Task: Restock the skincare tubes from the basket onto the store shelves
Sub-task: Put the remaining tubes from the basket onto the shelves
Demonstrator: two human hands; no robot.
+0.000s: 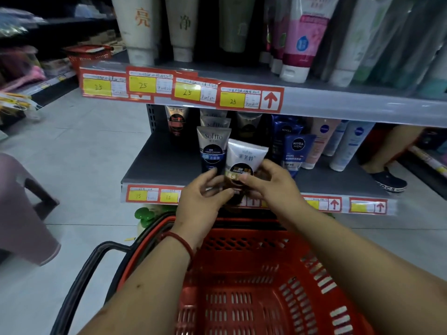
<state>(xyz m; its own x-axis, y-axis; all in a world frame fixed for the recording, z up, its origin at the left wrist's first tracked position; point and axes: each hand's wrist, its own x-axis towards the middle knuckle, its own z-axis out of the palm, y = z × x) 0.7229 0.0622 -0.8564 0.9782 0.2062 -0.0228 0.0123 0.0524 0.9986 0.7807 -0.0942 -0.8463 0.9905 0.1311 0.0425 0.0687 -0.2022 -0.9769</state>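
The left hand [203, 194] and right hand [268, 183] pinch a white tube [246, 154] with curled fingers at the lower shelf's [154, 165] front edge, and the basket [242, 298] below looks empty, so this is probably the last one.

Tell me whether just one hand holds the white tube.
No, the left hand and right hand both grip the white tube at its lower end.

Seen from my left hand [203, 192] and right hand [271, 182], both gripping a white tube [246, 153]: bare lower shelf [154, 165] lies open at ten o'clock. A Softto tube [212, 148] blocks eleven, Nivea tubes [298, 151] crowd two. The upper shelf [338, 107] caps the gap overhead. The red basket [242, 298] gapes at six.
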